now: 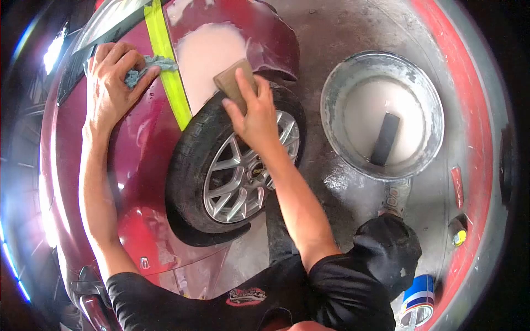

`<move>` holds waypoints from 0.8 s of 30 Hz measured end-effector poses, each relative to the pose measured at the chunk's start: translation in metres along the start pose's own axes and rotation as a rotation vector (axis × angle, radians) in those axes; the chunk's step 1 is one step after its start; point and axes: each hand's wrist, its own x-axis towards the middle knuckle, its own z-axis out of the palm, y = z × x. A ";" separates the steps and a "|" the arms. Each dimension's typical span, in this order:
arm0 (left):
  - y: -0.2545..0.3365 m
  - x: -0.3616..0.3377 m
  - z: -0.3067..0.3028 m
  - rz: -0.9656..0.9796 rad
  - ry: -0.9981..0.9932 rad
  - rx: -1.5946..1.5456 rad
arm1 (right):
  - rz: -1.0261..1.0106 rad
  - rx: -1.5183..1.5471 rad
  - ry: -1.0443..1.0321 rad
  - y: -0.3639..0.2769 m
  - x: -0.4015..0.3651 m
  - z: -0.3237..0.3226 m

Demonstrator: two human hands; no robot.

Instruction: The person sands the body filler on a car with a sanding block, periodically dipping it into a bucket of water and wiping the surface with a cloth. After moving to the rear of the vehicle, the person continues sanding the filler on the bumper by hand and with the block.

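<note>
My left hand [113,83] is closed around a crumpled blue-green cloth [135,77], resting on the maroon car body [124,135] left of a strip of yellow-green tape [165,71]. In my right hand [256,113] is a tan sanding block [234,80], gripped between thumb and fingers. The block lies at the lower edge of a pale patch of filler [207,52] on the fender, just above the tire [190,160]. Part of the block is covered by my fingers.
A metal basin [328,105] of milky liquid stands on the floor to the right, with a dark block [385,138] in it. A blue can [418,295] sits at the lower right. A red-handled tool [457,187] lies near the red floor stripe [479,138].
</note>
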 end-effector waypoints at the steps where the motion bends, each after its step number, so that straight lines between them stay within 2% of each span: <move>1: 0.001 0.000 -0.004 -0.001 0.006 -0.001 | -0.016 -0.056 -0.009 0.003 0.014 -0.006; 2: 0.002 0.000 -0.008 -0.002 0.020 0.001 | -0.004 -0.028 0.020 0.010 0.037 -0.010; 3: -0.015 0.001 -0.002 0.032 -0.013 0.019 | 0.001 0.000 0.092 0.016 0.062 0.015; 5: -0.010 0.000 0.003 0.026 0.013 0.002 | 0.118 -0.011 0.038 0.029 0.100 0.004; 7: -0.005 0.001 0.006 0.027 0.039 -0.004 | 0.058 -0.109 0.116 0.031 0.085 0.009; 10: -0.006 0.000 0.008 0.010 0.039 -0.015 | -0.083 -0.014 0.182 0.012 0.020 0.022; 14: -0.008 0.000 0.008 0.025 0.048 -0.012 | -0.064 -0.163 0.214 0.027 0.073 0.026; 17: -0.006 -0.002 0.004 0.025 0.051 -0.011 | 0.158 -0.202 0.160 0.038 0.130 0.017; 20: -0.005 0.003 0.004 0.007 0.055 -0.015 | 0.000 -0.213 0.252 0.041 0.096 0.028; 21: -0.004 0.005 0.003 0.009 0.062 -0.016 | -0.079 -0.116 0.279 0.037 0.074 0.031; 24: -0.005 0.001 0.006 0.010 0.042 -0.018 | -0.089 -0.047 0.288 0.028 0.050 0.035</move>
